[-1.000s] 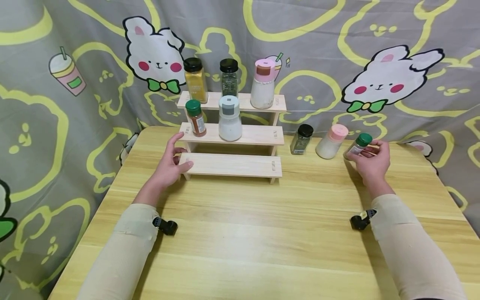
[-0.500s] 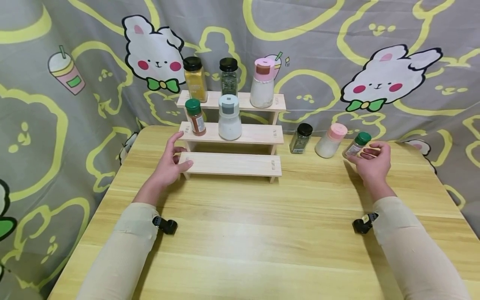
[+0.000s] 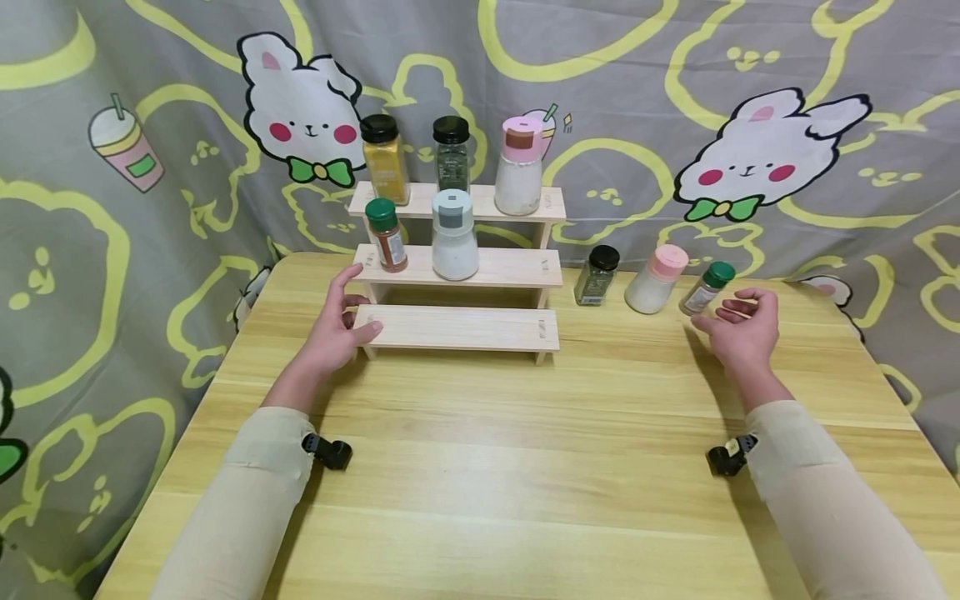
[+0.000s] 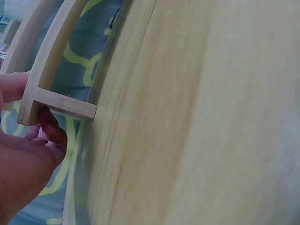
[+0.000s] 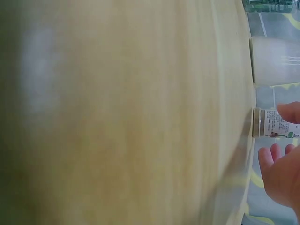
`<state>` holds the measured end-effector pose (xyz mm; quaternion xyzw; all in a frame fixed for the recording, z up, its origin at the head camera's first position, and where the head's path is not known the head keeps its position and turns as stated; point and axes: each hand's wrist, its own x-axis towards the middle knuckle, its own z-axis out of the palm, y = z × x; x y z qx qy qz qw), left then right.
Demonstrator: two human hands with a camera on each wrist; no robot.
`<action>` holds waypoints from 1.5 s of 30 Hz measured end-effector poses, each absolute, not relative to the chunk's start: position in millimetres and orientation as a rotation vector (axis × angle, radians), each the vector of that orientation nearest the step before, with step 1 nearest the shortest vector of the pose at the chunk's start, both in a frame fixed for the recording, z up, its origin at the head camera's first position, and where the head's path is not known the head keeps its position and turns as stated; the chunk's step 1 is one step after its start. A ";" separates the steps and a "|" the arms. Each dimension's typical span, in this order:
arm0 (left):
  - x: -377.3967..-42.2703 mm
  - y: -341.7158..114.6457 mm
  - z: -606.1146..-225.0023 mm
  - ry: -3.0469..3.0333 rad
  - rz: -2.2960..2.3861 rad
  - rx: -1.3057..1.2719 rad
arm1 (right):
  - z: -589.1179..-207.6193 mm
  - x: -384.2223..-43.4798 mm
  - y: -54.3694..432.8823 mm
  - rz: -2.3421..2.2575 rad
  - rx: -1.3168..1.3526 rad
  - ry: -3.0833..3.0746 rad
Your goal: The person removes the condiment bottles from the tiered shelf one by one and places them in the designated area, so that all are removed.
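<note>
A three-tier light wooden rack (image 3: 465,329) stands at the back of the table. My left hand (image 3: 333,329) grips the left end of its lowest shelf, thumb on top, and the left wrist view shows fingers (image 4: 51,129) curled underneath. My right hand (image 3: 746,333) is beside a small spice jar with a green lid (image 3: 707,289), its fingers loosely bent and apart from the glass. In the right wrist view the thumb (image 5: 289,112) overlaps the labelled jar (image 5: 276,124); whether it touches cannot be told. That jar stands upright on the table.
Left of the green-lidded jar stand a pink-capped white shaker (image 3: 656,281) and a black-lidded herb jar (image 3: 597,277). The middle tier holds a red-brown spice jar (image 3: 388,237) and a pale-capped shaker (image 3: 454,237). Yellow (image 3: 386,162), green (image 3: 452,158) and pink-capped (image 3: 519,167) containers top the rack.
My right hand has loosened from the green-lidded jar and drawn slightly to the right, leaving a gap. The left hand keeps its hold on the rack. The view has shifted slightly.
</note>
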<state>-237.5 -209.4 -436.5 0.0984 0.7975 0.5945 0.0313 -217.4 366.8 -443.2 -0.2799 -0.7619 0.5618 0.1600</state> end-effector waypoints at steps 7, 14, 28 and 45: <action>-239.9 -212.5 -442.8 2.467 1.826 0.286 | -439.8 -210.5 363.1 1.574 -0.785 -2.198; -226.7 -204.0 -418.9 2.439 1.817 0.290 | -437.9 -201.7 357.3 1.623 -0.739 -2.174; -239.7 -211.9 -443.2 2.479 1.807 0.292 | -427.6 -189.9 330.7 1.709 -0.551 -2.080; -228.4 -204.7 -421.9 2.458 1.803 0.305 | -412.8 -186.2 295.4 1.775 -0.326 -2.024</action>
